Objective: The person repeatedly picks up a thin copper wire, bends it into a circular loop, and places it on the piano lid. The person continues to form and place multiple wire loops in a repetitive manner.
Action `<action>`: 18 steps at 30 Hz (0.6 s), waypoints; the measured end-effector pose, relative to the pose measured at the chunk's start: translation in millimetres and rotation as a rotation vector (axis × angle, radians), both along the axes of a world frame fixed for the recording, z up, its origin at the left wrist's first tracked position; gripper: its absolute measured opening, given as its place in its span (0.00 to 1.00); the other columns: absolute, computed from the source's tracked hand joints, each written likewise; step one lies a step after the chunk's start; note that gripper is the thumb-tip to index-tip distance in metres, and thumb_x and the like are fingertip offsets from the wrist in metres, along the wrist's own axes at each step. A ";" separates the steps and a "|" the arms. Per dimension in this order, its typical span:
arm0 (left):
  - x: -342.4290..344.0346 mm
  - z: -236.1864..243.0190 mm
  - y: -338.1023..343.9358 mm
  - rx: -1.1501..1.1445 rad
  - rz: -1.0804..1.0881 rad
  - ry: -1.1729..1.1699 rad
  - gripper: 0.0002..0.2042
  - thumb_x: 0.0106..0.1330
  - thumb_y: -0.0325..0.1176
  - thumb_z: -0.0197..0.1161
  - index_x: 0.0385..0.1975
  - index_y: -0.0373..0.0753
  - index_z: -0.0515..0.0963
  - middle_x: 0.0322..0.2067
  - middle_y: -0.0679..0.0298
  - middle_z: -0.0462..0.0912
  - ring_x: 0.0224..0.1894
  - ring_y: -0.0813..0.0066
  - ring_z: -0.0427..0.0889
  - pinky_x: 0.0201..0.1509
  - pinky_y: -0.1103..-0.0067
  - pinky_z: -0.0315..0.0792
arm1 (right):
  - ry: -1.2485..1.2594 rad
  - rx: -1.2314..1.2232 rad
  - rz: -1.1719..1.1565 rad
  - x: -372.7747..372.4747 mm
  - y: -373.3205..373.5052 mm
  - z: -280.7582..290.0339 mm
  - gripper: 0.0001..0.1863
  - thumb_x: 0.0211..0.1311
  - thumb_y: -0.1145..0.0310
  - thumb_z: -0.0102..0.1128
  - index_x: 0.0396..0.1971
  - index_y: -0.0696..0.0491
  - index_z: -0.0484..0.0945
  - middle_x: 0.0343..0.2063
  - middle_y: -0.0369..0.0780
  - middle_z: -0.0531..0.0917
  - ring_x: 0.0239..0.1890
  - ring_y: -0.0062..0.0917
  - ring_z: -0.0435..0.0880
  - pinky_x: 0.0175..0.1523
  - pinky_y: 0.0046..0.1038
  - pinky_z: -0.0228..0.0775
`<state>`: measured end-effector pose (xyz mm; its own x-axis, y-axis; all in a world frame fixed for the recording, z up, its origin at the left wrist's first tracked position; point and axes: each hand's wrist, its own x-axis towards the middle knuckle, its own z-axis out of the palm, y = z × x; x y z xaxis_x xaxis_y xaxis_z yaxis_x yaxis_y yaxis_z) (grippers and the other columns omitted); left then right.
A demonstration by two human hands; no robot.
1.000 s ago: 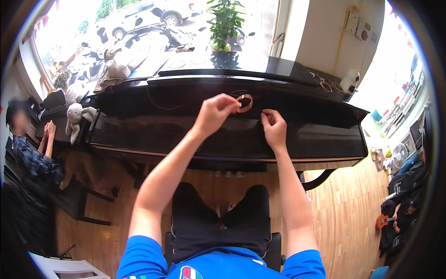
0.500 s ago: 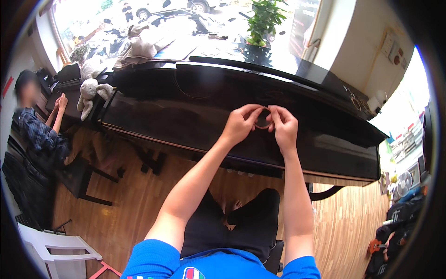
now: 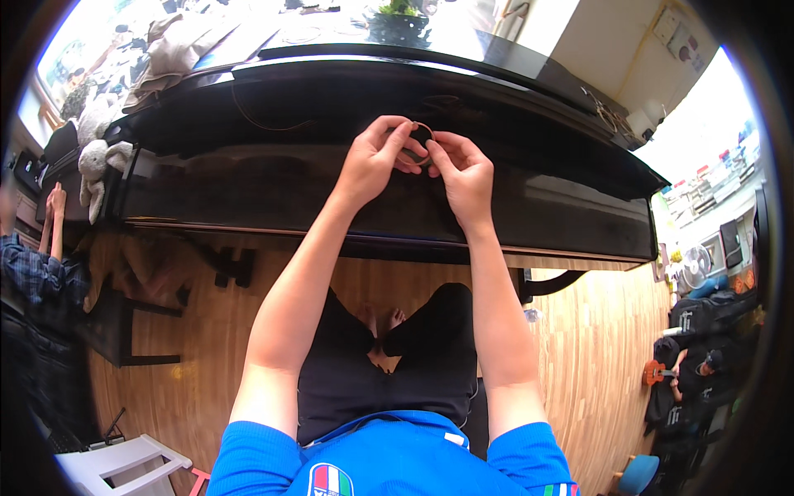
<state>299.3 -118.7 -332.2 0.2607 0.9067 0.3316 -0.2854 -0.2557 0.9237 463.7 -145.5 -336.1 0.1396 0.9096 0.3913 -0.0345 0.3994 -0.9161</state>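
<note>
Both my hands meet over the closed lid of a glossy black piano. My left hand and my right hand together pinch a small round ring-shaped object, brownish with a dark centre. Fingers cover most of it, so its kind is unclear. It is held just above the piano's fallboard. My forearms reach up from the lower edge, and my legs in dark trousers sit below the piano.
Clothes and a soft toy lie on the piano's left end. A potted plant stands behind it. A person in a plaid shirt sits at far left. A white stool is at lower left; bags and a fan at right.
My hands came together from slightly apart and both now close on the small ring. The camera view tilted down and shifted, so the piano sits higher in the picture.
</note>
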 end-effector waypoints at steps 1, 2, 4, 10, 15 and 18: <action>-0.4 1.0 0.2 0.003 -0.006 0.007 0.14 0.78 0.36 0.53 0.53 0.33 0.75 0.34 0.58 0.86 0.35 0.73 0.87 0.40 0.79 0.81 | -0.006 0.006 0.004 0.6 0.7 -0.5 0.11 0.65 0.73 0.68 0.44 0.62 0.83 0.34 0.39 0.87 0.31 0.16 0.85 0.36 0.19 0.78; 0.2 1.8 0.0 0.007 -0.011 0.014 0.14 0.78 0.36 0.53 0.53 0.33 0.75 0.33 0.58 0.86 0.35 0.73 0.87 0.42 0.78 0.81 | -0.012 0.011 0.008 1.3 1.1 -1.6 0.11 0.65 0.73 0.68 0.44 0.62 0.83 0.34 0.39 0.88 0.32 0.17 0.85 0.37 0.19 0.79; -1.3 3.1 -0.7 0.006 -0.012 0.045 0.14 0.78 0.35 0.53 0.55 0.33 0.75 0.34 0.57 0.86 0.38 0.73 0.87 0.47 0.77 0.80 | -0.024 0.017 0.015 1.7 1.4 -3.5 0.11 0.65 0.73 0.68 0.43 0.62 0.84 0.33 0.39 0.88 0.32 0.17 0.86 0.39 0.20 0.80; 3.7 -7.3 3.6 0.176 0.173 0.141 0.14 0.77 0.30 0.55 0.58 0.37 0.76 0.37 0.59 0.86 0.38 0.74 0.86 0.47 0.79 0.80 | -0.014 0.012 -0.009 -1.4 0.1 1.0 0.10 0.67 0.73 0.65 0.46 0.60 0.83 0.32 0.37 0.87 0.27 0.14 0.82 0.34 0.18 0.76; 4.0 -6.6 -0.2 0.132 0.168 0.129 0.13 0.74 0.27 0.59 0.56 0.37 0.78 0.38 0.59 0.86 0.37 0.77 0.86 0.45 0.81 0.79 | -0.027 0.042 -0.023 1.3 0.9 -3.1 0.10 0.69 0.74 0.62 0.47 0.60 0.82 0.29 0.34 0.84 0.25 0.13 0.79 0.31 0.18 0.73; 1.0 -5.2 -1.6 0.083 0.164 0.136 0.13 0.73 0.27 0.60 0.55 0.36 0.79 0.39 0.59 0.86 0.36 0.78 0.86 0.44 0.81 0.79 | -0.065 0.028 0.015 0.5 -0.9 -2.7 0.09 0.71 0.73 0.60 0.46 0.60 0.82 0.29 0.34 0.84 0.23 0.12 0.77 0.29 0.17 0.70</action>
<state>300.3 -120.3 -337.4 0.1590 0.9117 0.3788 -0.1081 -0.3653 0.9246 464.3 -146.4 -338.8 0.0999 0.8999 0.4245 0.0187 0.4249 -0.9051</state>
